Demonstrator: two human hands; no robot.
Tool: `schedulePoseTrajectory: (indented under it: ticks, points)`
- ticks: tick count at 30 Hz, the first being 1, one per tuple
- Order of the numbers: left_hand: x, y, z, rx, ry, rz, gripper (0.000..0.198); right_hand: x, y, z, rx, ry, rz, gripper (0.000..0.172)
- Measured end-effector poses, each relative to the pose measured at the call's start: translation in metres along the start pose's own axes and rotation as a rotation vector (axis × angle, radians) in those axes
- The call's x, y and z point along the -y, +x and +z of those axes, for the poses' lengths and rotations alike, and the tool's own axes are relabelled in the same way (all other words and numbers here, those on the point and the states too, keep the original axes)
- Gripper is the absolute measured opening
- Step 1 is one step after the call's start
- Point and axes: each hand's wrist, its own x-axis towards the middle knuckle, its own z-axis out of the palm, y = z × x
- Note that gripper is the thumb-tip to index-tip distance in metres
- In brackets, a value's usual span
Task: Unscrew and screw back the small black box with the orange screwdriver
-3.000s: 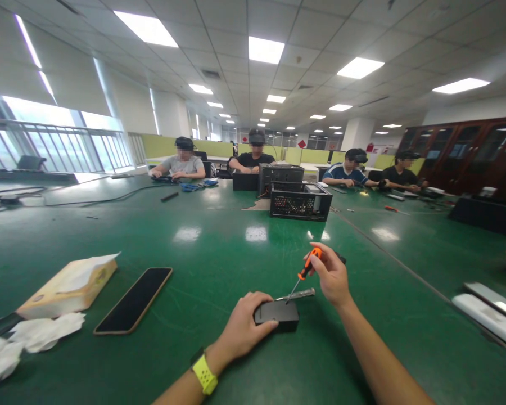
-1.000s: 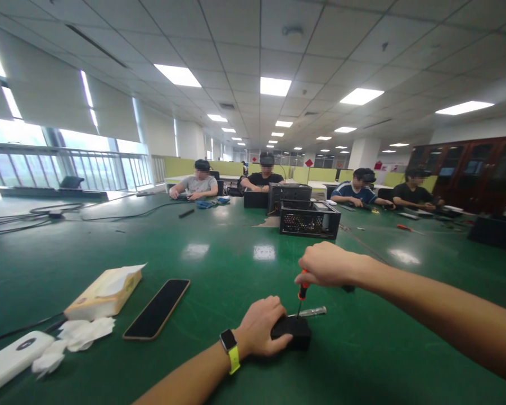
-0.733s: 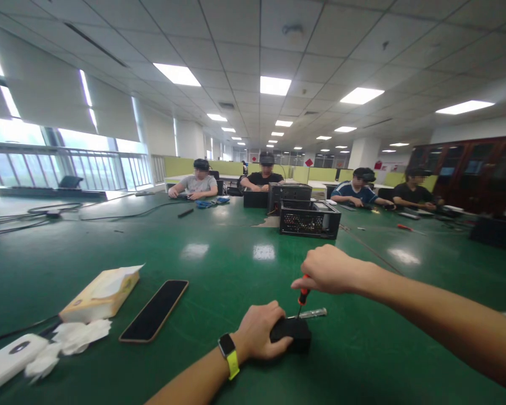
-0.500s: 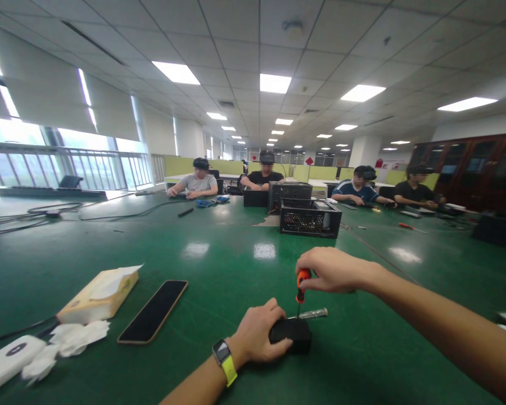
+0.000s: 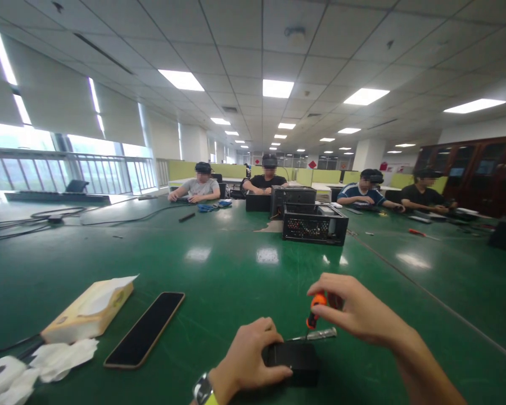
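Note:
My left hand (image 5: 255, 351) grips a small black box (image 5: 297, 360) on the green table, thumb on the near side and fingers around its left end. In my right hand (image 5: 349, 304) is an orange and black screwdriver (image 5: 317, 306), pinched by its handle and tilted. Its thin shaft points down to the box's far edge; whether the tip touches it I cannot make out. A second screwdriver with a clear handle (image 5: 321, 334) lies on the table just behind the box.
A phone (image 5: 147, 329), a tissue pack (image 5: 90, 309) and crumpled tissues (image 5: 61, 360) lie to the left. Farther back stands an open black computer case (image 5: 314, 225). Several people sit along the far side. An orange screwdriver (image 5: 417, 232) lies far right.
The whole view has shifted, with the table things lower in the picture. My right hand has turned, and the screwdriver leans more than before. The left hand keeps its hold on the box.

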Motion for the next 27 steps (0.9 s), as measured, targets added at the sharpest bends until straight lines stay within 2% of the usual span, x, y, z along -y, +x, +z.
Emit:
schedulePoseTrajectory:
  ticks: [4,10,12,15,21,25,27]
  points:
    - [-0.001,-0.002,0.003,-0.039,-0.053,0.006,0.035,-0.006,0.003,0.005,-0.050,-0.128,0.131,0.019]
    - [0.006,-0.003,0.011,-0.094,-0.106,0.051,0.042,-0.007,-0.001,-0.003,0.031,0.000,0.007,0.016]
    - [0.006,-0.004,0.012,-0.105,-0.129,0.046,0.045,-0.004,-0.003,-0.004,0.031,-0.033,0.039,0.010]
    - [0.006,-0.004,0.013,-0.119,-0.158,0.044,0.049,-0.001,-0.004,-0.002,-0.005,-0.100,0.127,0.016]
    - [0.005,-0.005,0.013,-0.141,-0.168,0.066,0.054,-0.002,0.000,-0.001,0.028,-0.014,0.025,0.017]
    - [0.003,-0.005,0.012,-0.127,-0.173,0.036,0.054,-0.005,-0.002,-0.001,-0.005,-0.107,0.139,0.019]
    - [0.002,-0.005,0.012,-0.128,-0.193,0.024,0.056,-0.007,-0.003,-0.001,-0.008,-0.106,0.139,0.019]
